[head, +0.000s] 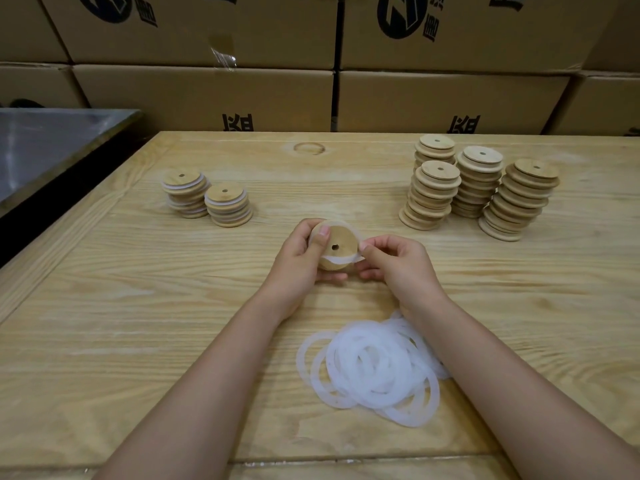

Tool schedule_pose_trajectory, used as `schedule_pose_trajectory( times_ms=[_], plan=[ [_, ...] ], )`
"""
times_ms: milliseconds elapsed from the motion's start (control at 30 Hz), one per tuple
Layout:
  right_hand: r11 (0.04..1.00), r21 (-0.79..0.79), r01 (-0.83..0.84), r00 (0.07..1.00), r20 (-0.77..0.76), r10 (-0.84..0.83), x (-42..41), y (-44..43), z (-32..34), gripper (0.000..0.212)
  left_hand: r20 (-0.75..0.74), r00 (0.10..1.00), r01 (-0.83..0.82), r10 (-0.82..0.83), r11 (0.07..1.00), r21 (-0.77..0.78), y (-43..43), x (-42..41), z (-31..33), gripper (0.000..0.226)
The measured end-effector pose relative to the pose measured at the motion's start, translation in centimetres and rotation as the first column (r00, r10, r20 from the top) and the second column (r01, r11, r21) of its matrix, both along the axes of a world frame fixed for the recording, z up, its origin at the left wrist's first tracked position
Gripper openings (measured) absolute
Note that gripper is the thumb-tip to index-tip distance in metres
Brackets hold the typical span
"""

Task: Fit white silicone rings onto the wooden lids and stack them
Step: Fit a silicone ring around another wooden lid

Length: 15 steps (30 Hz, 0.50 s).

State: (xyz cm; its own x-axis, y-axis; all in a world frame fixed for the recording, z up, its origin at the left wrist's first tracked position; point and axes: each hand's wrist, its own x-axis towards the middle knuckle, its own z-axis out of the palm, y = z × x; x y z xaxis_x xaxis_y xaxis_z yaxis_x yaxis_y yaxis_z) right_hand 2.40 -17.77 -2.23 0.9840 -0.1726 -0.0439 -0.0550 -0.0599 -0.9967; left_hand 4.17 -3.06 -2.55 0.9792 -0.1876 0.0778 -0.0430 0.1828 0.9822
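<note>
My left hand (300, 261) grips a round wooden lid (339, 242) with a centre hole, held tilted above the table's middle. A white silicone ring (337, 259) lies partly stretched across the lid's lower face. My right hand (398, 263) pinches that ring at the lid's right edge. A heap of several loose white rings (375, 367) lies on the table near me, partly under my right forearm. Two short stacks of lids with white rings (207, 199) stand at the left. Tall stacks of bare wooden lids (478, 188) stand at the right.
The work surface is a light wooden table (156, 323). A grey metal tray or bench (45, 147) adjoins its left side. Stacked cardboard boxes (311, 64) form a wall along the table's far edge.
</note>
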Motion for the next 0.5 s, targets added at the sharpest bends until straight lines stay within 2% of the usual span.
schedule_pose_trajectory(
  times_ms=[133,267,500],
  plan=[
    [0.989,0.151,-0.005,0.995,-0.094,0.020,-0.09,0.14,0.23,0.020,0.076,0.996,-0.038,0.035,0.999,0.035,-0.13,0.16,-0.15,0.013],
    [0.946,0.325,-0.016,0.986,-0.149,0.068,-0.27,0.44,0.63,0.015,0.154,0.985,-0.086,0.073,0.993,0.081,-0.17,0.26,-0.39,0.013],
    [0.938,0.347,-0.014,0.987,-0.143,0.068,-0.44,0.59,0.75,0.014,0.176,0.982,-0.072,0.067,0.997,0.023,-0.13,0.42,-0.61,0.014]
  ],
)
